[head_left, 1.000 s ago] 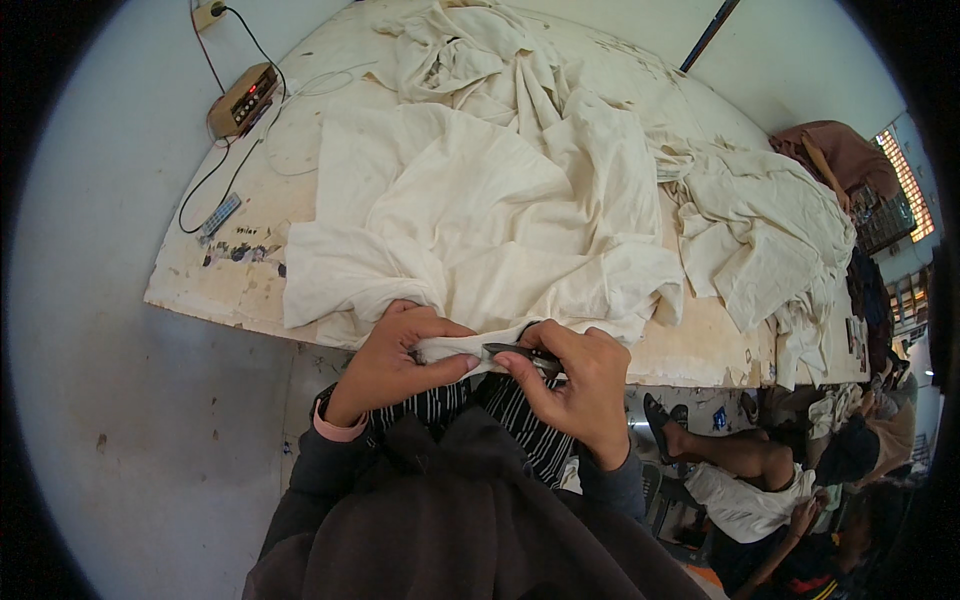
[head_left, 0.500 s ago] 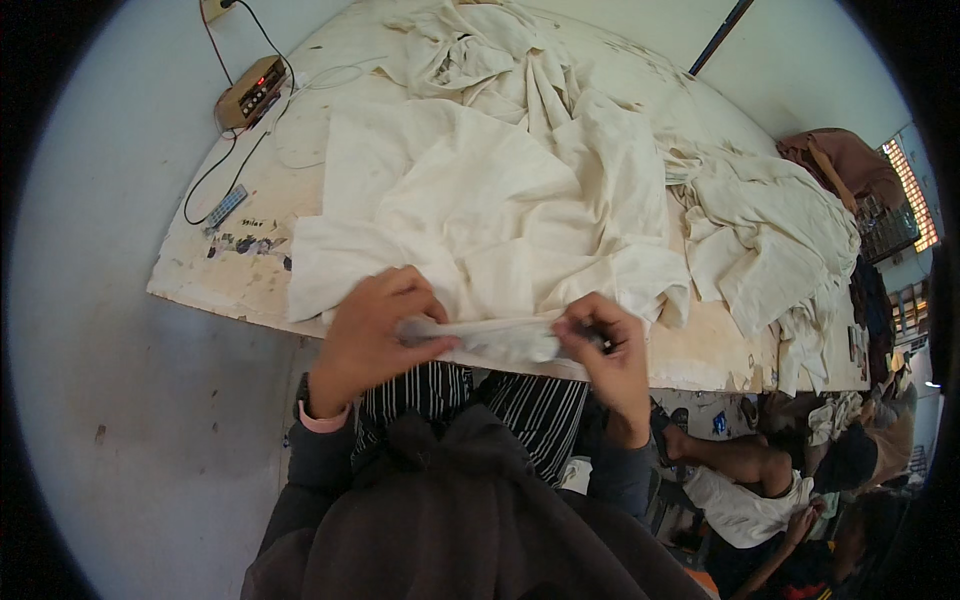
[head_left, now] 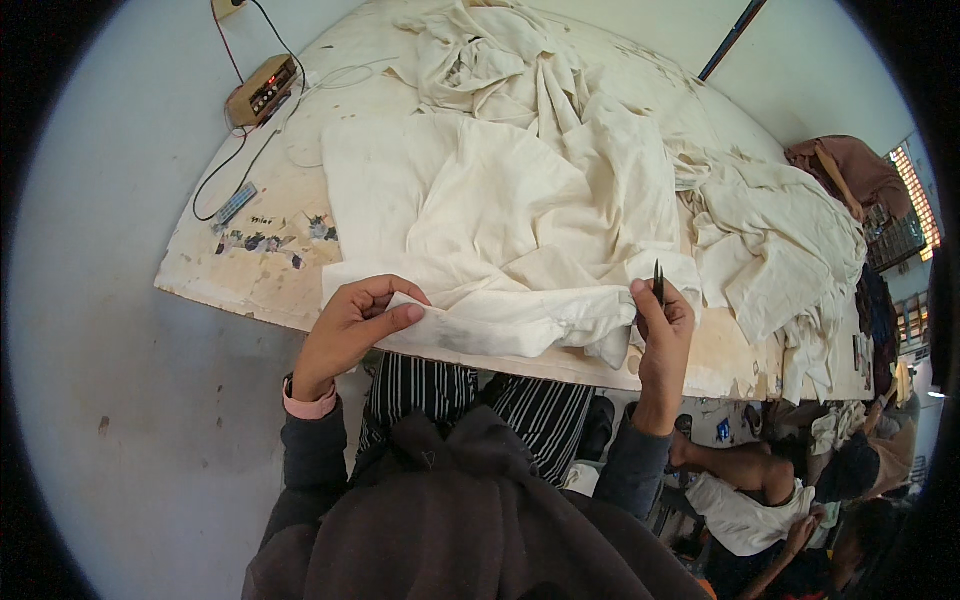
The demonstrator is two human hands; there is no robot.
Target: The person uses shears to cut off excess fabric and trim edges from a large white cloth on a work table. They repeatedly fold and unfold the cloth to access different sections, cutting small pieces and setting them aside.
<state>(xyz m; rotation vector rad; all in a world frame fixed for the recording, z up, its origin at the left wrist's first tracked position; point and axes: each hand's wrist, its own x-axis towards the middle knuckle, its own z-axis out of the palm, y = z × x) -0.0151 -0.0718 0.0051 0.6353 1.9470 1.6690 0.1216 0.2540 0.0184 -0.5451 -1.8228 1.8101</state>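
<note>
Holds a white cloth band (head_left: 500, 325) out along the near edge of the table (head_left: 740, 358), with the long axis running left to right, roughly parallel to that edge. Pinches the left end between thumb and fingers of the left hand (head_left: 345, 325), at the table's near edge. Grips a small dark pointed tool (head_left: 658, 283) in the right hand (head_left: 665, 325), farther right along the same edge, with tips aimed at the table's far side, so across the band's line rather than along it. Comes nearest the band's right end with this tool-bearing hand, thumb touching or almost touching; cannot tell a real grip on fabric there from mere contact.

Cannot make out, amid folds toward the table's middle, any seam between band and larger cream cloth (head_left: 500, 200). Loses most of the tool inside the right hand, leaving its exact kind uncertain. Shows a greyish patch near the band's left end, perhaps smudge, perhaps shadow. Leaves a co-worker (head_left: 735, 468), off the table's near edge toward its right, partly hidden and dim.
</note>
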